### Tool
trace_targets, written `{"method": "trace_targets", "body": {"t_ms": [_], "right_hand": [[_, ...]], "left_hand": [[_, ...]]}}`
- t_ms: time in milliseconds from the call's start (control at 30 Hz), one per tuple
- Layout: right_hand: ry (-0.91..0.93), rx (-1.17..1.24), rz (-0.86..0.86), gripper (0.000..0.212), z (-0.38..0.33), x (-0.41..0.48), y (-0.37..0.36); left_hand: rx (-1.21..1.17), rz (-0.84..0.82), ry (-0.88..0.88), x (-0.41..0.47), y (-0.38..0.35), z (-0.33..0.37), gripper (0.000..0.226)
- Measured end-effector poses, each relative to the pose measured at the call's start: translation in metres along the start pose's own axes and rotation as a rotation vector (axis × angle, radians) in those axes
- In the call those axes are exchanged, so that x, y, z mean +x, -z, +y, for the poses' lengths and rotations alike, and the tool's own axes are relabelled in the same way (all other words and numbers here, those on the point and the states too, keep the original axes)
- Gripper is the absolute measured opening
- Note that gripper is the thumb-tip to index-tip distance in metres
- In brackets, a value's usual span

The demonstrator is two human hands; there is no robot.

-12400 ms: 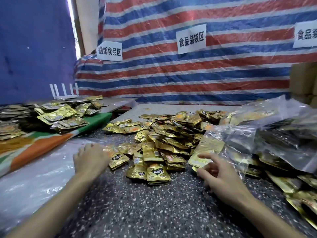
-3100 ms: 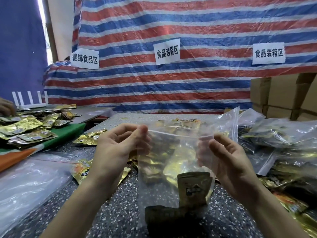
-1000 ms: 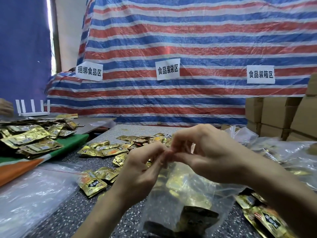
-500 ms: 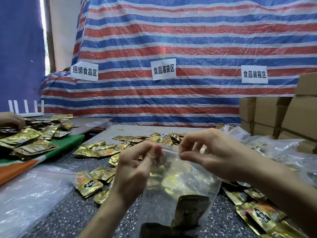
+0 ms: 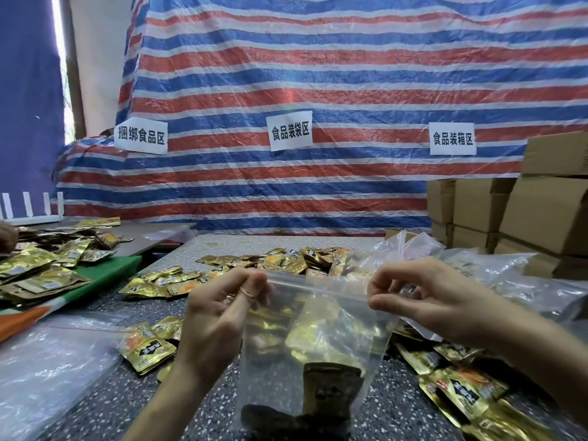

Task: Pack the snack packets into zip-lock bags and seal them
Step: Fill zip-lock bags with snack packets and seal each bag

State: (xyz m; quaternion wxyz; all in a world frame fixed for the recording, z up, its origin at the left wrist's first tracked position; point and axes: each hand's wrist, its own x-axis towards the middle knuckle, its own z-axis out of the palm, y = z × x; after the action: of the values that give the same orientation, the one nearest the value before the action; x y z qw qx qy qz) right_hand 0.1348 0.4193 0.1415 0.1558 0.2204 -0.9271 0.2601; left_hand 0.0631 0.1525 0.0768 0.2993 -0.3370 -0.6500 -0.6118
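Note:
I hold a clear zip-lock bag (image 5: 318, 351) upright in front of me, over the speckled table (image 5: 203, 409). My left hand (image 5: 219, 316) pinches the left end of its zip strip and my right hand (image 5: 426, 297) pinches the right end. The strip runs flat between them. Gold snack packets (image 5: 331, 386) stand inside the bag near its bottom. Loose gold packets (image 5: 149, 348) lie on the table by my left hand, and a larger heap (image 5: 273, 262) lies behind the bag.
Filled clear bags (image 5: 515, 281) pile up at the right, with more gold packets (image 5: 464, 393) below them. Cardboard boxes (image 5: 509, 211) stack at the far right. Empty plastic bags (image 5: 41, 370) lie at the left. A neighbouring green table (image 5: 105, 275) holds more packets.
My hands have moved apart along the zip strip, the right one sliding to the right end. The bag top now stretches flat between them.

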Motion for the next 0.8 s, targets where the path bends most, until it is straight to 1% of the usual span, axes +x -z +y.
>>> {"method": "trace_targets", "body": {"t_ms": [100,267,433,533,567,600,667,700,733,800], "right_hand": [[0.0,0.027,0.019,0.015,0.01,-0.007,0.002],[0.062,0.062,0.074,0.021,0.019,-0.017,0.001],[0.082,0.054,0.177,0.023,0.025,-0.026,-0.004],[0.07,0.073,0.227,0.039,0.031,-0.034,-0.01],[0.053,0.12,0.25,0.043,0.034,-0.038,-0.012],[0.008,0.209,0.273,0.046,0.032,-0.042,-0.012],[-0.054,0.486,0.324,0.057,0.034,-0.049,-0.023],[-0.126,0.591,0.307,0.064,0.038,-0.052,-0.033],[-0.196,0.621,0.235,0.072,0.036,-0.056,-0.042],[-0.193,0.619,0.094,0.094,0.034,-0.068,-0.056]], "left_hand": [[0.007,0.01,0.007,0.001,0.0,0.0,0.022],[0.016,0.006,-0.004,0.0,-0.001,0.002,0.024],[0.042,0.012,-0.015,0.001,-0.005,0.0,0.022],[0.09,-0.014,-0.052,0.0,-0.008,-0.001,0.023],[0.104,-0.034,-0.064,-0.001,-0.009,0.0,0.021],[0.101,-0.048,-0.067,-0.002,-0.01,0.0,0.021],[0.015,-0.044,-0.016,-0.003,-0.016,0.001,0.024],[-0.054,-0.034,0.028,-0.004,-0.02,0.001,0.026],[-0.115,-0.024,0.07,-0.004,-0.025,0.003,0.027],[-0.197,0.007,0.136,-0.007,-0.037,0.005,0.027]]}}
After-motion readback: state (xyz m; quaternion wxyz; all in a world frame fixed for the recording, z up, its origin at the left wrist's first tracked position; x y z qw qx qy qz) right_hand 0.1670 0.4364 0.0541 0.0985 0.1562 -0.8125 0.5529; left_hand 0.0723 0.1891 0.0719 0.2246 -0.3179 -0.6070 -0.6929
